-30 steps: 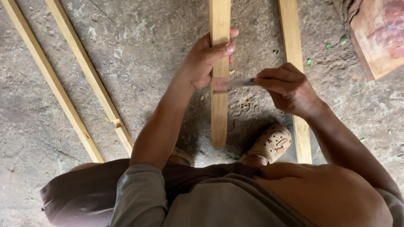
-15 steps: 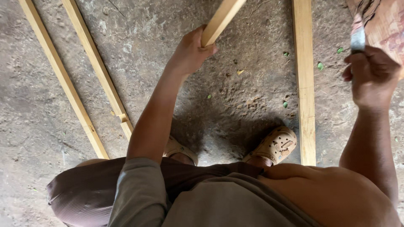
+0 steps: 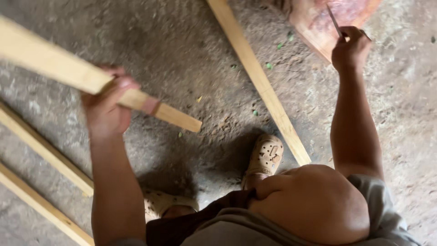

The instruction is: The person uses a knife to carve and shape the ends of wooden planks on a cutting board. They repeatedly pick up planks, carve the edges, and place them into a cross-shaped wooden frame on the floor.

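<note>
Rough grey concrete floor (image 3: 191, 50) underfoot, gritty and mottled, scattered with small green flecks and wood chips.

Left hand (image 3: 107, 107) wrapped tight around a pale wooden batten (image 3: 82, 77), fingers curled over the top edge, thumb across the face. Batten lifted clear of the floor, slanting from beyond the left hand's outer side down to a cut end (image 3: 193, 125) just inward of that hand. Blurred along its length.

Right hand (image 3: 350, 48) raised and closed around a thin dark tool (image 3: 334, 20), narrow tip poking upward out of the fist; kind of tool too small to tell. Directly beyond the right hand, a reddish wooden board (image 3: 318, 27) lying on the floor.

Between the two hands, a second long strip of wood (image 3: 257, 77) lying flat on the floor, running diagonally toward a beige perforated shoe (image 3: 265, 155). Another shoe (image 3: 166, 202) of the same kind below the left forearm.

Outward of the left hand, two more wooden strips (image 3: 41, 146) (image 3: 43, 207) lying on the floor, roughly parallel, well apart from the held batten.

Grey shirt and dark trousers at the bottom edge.
</note>
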